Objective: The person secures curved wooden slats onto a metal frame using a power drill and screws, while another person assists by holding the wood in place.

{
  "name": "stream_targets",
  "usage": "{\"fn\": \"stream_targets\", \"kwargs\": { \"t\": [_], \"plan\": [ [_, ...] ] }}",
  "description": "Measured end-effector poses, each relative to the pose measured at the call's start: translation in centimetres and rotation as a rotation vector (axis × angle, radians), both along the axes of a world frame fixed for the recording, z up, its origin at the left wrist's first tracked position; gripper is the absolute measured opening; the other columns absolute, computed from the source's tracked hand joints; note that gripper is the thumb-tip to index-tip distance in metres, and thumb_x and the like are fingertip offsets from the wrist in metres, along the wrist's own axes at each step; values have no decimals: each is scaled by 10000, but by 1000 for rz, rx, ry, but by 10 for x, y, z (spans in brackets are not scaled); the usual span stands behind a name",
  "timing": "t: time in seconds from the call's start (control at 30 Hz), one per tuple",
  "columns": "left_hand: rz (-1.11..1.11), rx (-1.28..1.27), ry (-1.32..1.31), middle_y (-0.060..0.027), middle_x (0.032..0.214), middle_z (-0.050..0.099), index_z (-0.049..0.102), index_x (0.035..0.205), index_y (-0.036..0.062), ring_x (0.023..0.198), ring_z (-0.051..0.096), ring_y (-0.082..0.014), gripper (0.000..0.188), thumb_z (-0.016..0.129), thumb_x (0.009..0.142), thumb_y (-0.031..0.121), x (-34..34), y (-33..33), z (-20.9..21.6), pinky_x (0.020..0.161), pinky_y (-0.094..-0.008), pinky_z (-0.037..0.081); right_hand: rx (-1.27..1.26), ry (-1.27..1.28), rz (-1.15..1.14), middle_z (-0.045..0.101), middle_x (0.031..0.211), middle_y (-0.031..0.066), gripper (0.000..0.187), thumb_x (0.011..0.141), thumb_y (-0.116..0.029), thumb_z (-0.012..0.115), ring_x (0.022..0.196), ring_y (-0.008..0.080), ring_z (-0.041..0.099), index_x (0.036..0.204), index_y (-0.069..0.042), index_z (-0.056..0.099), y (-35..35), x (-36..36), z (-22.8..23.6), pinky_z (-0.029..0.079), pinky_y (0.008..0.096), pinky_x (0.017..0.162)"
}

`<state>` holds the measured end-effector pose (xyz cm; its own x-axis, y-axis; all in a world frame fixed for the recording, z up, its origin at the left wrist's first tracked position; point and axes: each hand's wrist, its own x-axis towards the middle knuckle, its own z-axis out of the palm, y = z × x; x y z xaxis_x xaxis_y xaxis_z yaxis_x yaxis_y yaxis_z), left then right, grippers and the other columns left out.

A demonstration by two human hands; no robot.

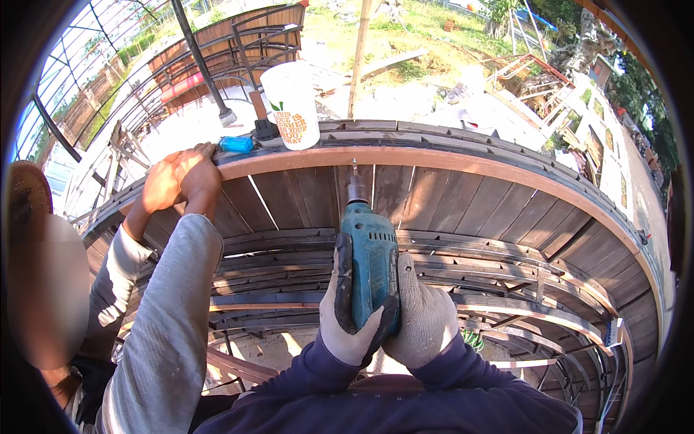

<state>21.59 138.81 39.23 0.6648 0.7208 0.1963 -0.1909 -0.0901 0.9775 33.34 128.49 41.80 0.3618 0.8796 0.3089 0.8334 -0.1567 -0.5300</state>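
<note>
A teal power drill (pixel 372 264) is held upright in the picture between my two hands, its chuck (pixel 356 189) pointing away from me. The bit reaches the curved reddish-brown wooden strip (pixel 434 158) at the top of the slatted structure; whether it has entered the wood I cannot tell. My left hand (pixel 347 325), in a white and dark-palmed work glove, wraps the drill's left side and lower end. My right hand (pixel 428 318), gloved as well, is closed round its right side. At left, a co-worker's bare hands (pixel 184 177) press on the strip.
On the ledge stand a white cup (pixel 293 108), a blue-handled tool (pixel 237 145) and a dark-headed tool with a brown handle (pixel 264 123). Curved metal bars (pixel 520 307) run below. The co-worker's grey sleeve (pixel 166 311) is close on my left. Scrap wood (pixel 531 87) lies beyond.
</note>
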Motion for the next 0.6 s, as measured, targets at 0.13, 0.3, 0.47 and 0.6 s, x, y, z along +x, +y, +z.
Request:
{"fn": "stream_targets", "kwargs": {
  "t": [0.13,0.3,0.47,0.6],
  "plan": [
    [12,0,-33,-239,1512,443,190,1591,-67,1377,488,-286,934,700,811,-10,-1,-2,4,1137,-387,398,47,3,-3,663,782,180,823,715,-178,760,663,381,667,1406,110,417,1,-2,0,529,475,585],
    [-5,-15,-20,-236,1505,449,193,1589,-70,1387,474,-279,921,688,814,-22,-1,-1,5,1145,-389,388,-30,24,27,657,785,172,836,730,-184,756,669,362,665,1418,129,398,0,1,4,524,466,581],
    [42,-29,-62,-216,1501,455,184,1597,-54,1380,478,-273,915,672,824,-18,-2,-3,1,1148,-390,383,-29,17,35,671,771,166,579,684,-159,787,682,398,677,1197,-10,564,2,5,8,545,463,618],
    [-66,-136,-137,-197,1497,456,173,1608,-30,1370,482,-264,920,672,836,-4,7,-2,6,1147,-388,382,-31,-55,31,649,826,153,861,726,-156,754,658,327,655,1434,156,375,-2,8,14,511,445,559]
  ]
}}
